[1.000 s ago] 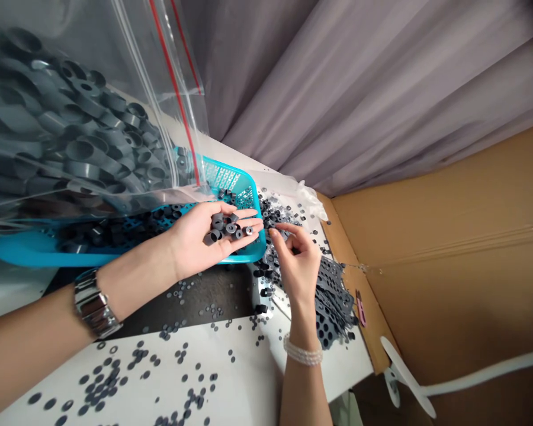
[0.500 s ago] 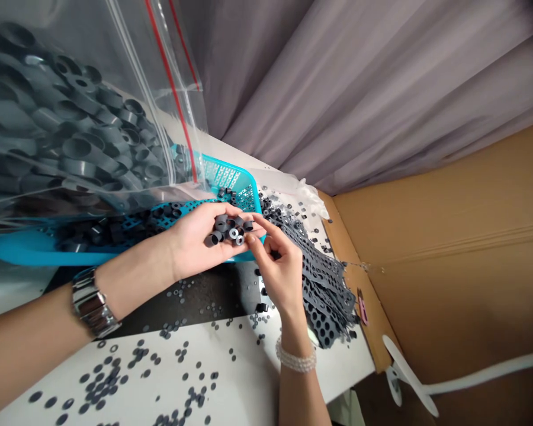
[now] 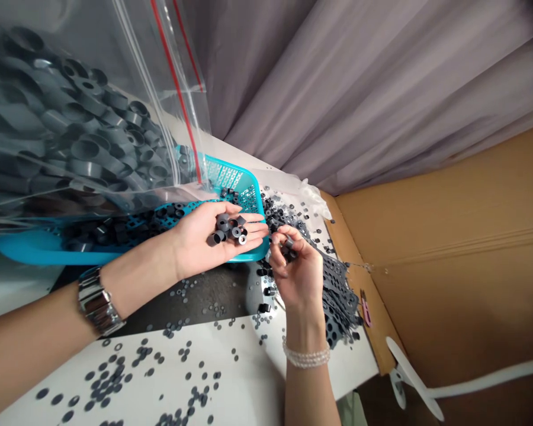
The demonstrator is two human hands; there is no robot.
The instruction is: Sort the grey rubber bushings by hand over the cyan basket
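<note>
1. Fingers of the right hand (image 3: 297, 272) are curled in toward the palm, pinched around what looks like a small dark ring (image 3: 288, 241); the exact contact is partly hidden behind the fingers themselves.

2. Across from it, just beside but not touching, the left hand (image 3: 198, 239) lies palm up, fingers stretched straight and close together, with a little heap of dark rings (image 3: 230, 228) resting on the palm and finger bases. Nothing is gripped there; the pieces simply sit.

3. Below that palm comes the blue basket (image 3: 31, 253), its near rim passing under the forearm and fingers, with many more dark rings inside.

4. Progress, as I judge it: partway. A handful sits in the palm, one piece is at the right fingertips, the basket holds a good layer, and plenty of loose pieces (image 3: 269, 291) lie outside its right end.

5. Further out on the right, perforated dark sheets (image 3: 337, 296) are stacked at the table edge, a pink-handled tool (image 3: 366, 312) next to them.

6. Towards the wearer, flat dark discs (image 3: 106, 381) are strewn over the white tabletop (image 3: 235, 393); whether they are punched from those sheets, I cannot tell.

7. Upper left, a big clear zip bag (image 3: 89, 139) bulges with larger grey rings, partly covering the basket.
</note>
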